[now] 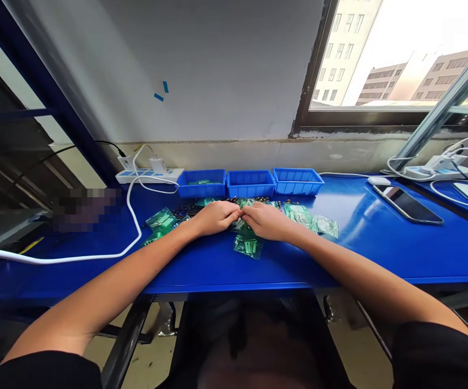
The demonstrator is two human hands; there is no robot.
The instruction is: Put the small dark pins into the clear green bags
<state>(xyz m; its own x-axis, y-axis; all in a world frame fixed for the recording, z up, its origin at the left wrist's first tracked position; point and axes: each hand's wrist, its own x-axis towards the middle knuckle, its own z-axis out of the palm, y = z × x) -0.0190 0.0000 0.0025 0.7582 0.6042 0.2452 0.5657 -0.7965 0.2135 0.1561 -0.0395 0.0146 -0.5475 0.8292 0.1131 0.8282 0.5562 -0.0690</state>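
Observation:
My left hand [216, 217] and my right hand [269, 221] meet over the middle of the table, with thumbs and fingertips pinched closely together. Whatever sits between the fingertips is too small and covered to make out. Green plastic shows right beneath the fingers. Just below them lies a small green clear plastic bag [248, 247] with pale stick-like pieces inside. More such bags [161, 219] are to the left of my left hand, and others [299, 215] lie beside my right hand. Small dark parts [187, 209] are heaped behind my left hand, partly hidden by it.
Three blue bins stand along the back: the left bin [201, 189] holds some green bags, beside a middle bin [251, 190] and a right bin [298, 187]. A white cable [131, 216] runs across the left side from a power strip [173, 175]. A phone [408, 204] lies at right.

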